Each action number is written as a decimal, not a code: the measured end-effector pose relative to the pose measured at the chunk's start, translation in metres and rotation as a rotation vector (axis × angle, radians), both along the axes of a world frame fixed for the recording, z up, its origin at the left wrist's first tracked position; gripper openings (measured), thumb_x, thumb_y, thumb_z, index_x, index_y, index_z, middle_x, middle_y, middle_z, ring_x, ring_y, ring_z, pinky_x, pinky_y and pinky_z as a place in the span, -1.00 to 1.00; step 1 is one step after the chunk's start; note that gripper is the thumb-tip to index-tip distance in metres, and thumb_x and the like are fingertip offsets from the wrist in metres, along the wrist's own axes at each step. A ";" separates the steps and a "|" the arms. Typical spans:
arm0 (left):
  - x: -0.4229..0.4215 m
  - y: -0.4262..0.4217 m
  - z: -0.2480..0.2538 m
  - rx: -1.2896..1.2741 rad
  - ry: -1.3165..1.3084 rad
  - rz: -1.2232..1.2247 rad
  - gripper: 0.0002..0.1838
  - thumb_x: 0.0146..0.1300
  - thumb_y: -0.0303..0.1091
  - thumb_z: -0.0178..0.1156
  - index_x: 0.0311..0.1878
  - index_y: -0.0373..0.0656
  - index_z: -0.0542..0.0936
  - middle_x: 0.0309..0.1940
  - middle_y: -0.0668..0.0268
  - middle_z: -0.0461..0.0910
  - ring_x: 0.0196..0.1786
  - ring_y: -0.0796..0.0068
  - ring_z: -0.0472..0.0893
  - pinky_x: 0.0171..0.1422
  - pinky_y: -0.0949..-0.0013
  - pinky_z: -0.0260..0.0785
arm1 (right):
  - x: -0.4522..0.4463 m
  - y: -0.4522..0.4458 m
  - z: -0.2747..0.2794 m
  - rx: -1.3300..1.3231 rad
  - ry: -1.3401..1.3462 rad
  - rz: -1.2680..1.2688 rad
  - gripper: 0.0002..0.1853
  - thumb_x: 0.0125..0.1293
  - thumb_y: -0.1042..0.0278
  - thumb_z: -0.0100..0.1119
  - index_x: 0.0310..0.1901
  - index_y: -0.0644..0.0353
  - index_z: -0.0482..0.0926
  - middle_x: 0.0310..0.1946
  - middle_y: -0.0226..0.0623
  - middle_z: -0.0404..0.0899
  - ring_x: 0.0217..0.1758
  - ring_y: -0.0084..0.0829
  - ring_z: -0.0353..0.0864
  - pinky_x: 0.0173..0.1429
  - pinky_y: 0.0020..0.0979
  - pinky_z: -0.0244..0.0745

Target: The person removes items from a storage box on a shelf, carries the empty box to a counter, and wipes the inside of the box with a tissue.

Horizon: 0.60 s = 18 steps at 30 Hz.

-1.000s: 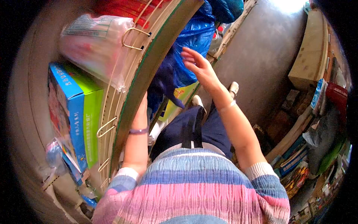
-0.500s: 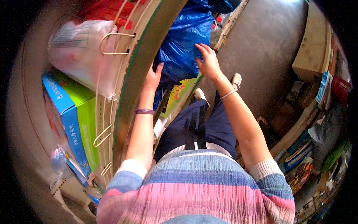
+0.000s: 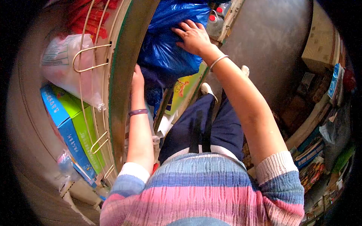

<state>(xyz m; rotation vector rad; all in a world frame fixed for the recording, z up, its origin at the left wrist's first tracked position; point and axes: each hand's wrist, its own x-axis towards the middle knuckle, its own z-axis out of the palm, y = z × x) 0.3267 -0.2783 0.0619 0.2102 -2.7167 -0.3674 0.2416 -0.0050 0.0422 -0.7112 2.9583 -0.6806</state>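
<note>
A large, crinkled blue plastic bag (image 3: 169, 49) sits on the shelf in front of me. My right hand (image 3: 194, 37) rests against the bag's upper right side with its fingers spread. On the bag's left, my left hand (image 3: 138, 80) reaches in behind the shelf's upright edge (image 3: 126, 67). That edge hides most of its fingers, so I cannot see whether they grip anything. Below the bag there is a yellow-green printed package (image 3: 183, 88).
At left, wire hooks (image 3: 92, 58) stick out by a clear plastic bag (image 3: 71, 64) and a blue and green box (image 3: 75, 128). Bottles with red caps (image 3: 215, 24) stand beyond the blue bag. A cardboard box (image 3: 320, 45) and shelved goods line the right side.
My right hand has moved up and left onto the blue bag. My left hand has shifted left, further behind the shelf edge. The view has shifted slightly.
</note>
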 end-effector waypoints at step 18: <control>-0.037 -0.065 0.019 -0.150 0.126 0.204 -0.67 -0.07 -0.55 0.03 -0.20 -0.16 0.63 -0.08 0.09 0.55 -0.06 0.12 0.48 0.13 0.21 0.28 | -0.003 0.003 -0.030 -0.101 0.045 -0.061 -0.47 0.28 -0.03 -0.02 0.30 -0.28 0.24 0.30 -0.31 0.24 0.39 -0.22 0.13 0.38 -0.14 0.08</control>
